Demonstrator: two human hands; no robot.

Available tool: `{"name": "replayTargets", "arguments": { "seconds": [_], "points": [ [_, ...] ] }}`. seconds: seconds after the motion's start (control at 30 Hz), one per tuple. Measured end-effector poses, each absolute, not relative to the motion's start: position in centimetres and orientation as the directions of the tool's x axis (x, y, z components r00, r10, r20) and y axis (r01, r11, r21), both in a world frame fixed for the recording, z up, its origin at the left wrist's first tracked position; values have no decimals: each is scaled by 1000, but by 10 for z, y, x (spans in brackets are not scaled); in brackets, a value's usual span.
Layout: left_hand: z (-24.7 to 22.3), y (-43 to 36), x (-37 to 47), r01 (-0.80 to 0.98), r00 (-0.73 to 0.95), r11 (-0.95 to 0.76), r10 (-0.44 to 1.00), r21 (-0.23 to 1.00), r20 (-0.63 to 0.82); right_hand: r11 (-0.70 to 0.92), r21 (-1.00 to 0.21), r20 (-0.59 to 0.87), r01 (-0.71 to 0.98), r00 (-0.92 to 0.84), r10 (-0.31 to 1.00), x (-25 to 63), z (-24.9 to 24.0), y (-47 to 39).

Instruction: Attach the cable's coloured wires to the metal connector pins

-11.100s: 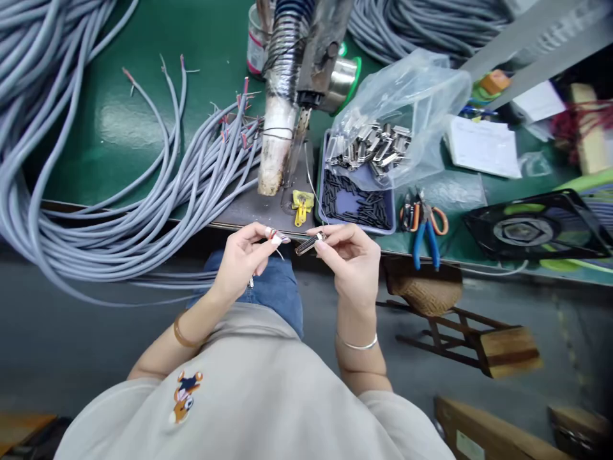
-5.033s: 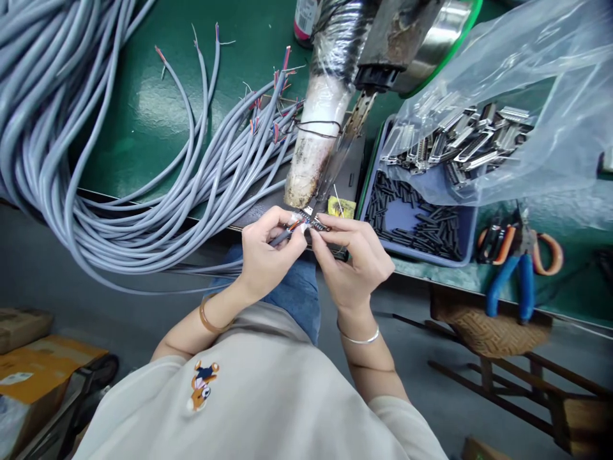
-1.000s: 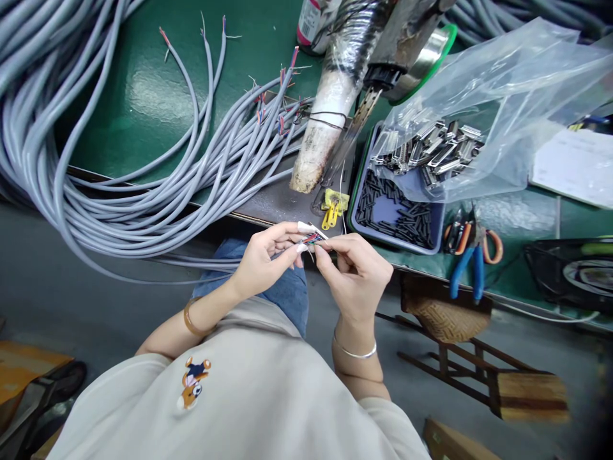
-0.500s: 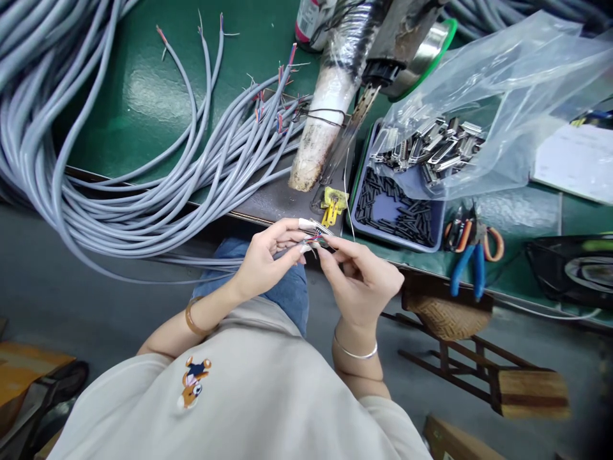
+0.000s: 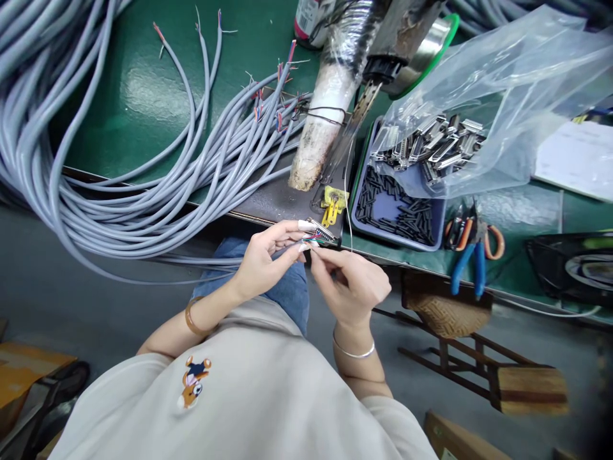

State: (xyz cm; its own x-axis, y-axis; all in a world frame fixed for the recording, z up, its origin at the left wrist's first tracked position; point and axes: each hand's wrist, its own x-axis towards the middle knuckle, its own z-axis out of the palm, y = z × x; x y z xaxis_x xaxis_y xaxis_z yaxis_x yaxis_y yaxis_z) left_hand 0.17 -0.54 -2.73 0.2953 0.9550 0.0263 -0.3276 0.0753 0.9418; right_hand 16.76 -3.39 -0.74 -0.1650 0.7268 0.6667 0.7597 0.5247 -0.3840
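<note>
My left hand (image 5: 268, 255) is closed, its taped fingertips pinching a metal multi-pin connector (image 5: 322, 230) and the end of a grey cable (image 5: 225, 261). Thin coloured wires (image 5: 313, 238) fan out from that cable end beside the connector. The thumb and forefinger of my right hand (image 5: 352, 281) are pressed together at the wires, just below the connector; a wire between them is too small to make out clearly. A yellow clip (image 5: 331, 211) sits on the bench edge just beyond my fingertips.
Grey cables (image 5: 191, 172) with stripped ends lie across the left. A wrapped white nozzle (image 5: 316, 140) and a soldering iron (image 5: 359, 115) point down at the bench. A blue tray (image 5: 438, 230) holds black sleeves and a plastic bag of connectors; pliers (image 5: 469, 255) lie beside it.
My right hand has shifted slightly left and down along the wires, uncovering more of the connector. My left hand stays in place with its grip.
</note>
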Motion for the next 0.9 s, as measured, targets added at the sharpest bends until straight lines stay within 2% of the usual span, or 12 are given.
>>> {"name": "replayTargets", "arguments": {
  "seconds": [0.1,0.23,0.5,0.63,0.77,0.9],
  "points": [
    [-25,-5,2,-339,292,87,956,937,17,384,-582,578,716,32,816,165,-9,-36],
    [-26,-6,3,-311,271,45,962,949,43,296,-749,448,593,123,886,161,-5,-36],
    [-31,-11,5,-187,170,-229,950,955,261,263,-829,385,493,164,908,159,4,-34],
    [-32,-12,5,-140,167,-287,937,948,308,230,-842,354,487,179,918,160,5,-34],
    [-32,-12,5,-168,190,-216,950,962,246,240,-830,369,503,172,913,159,6,-34],
    [-25,-8,4,-317,276,13,958,948,78,219,-865,325,451,171,930,159,4,-32]
  ]
}}
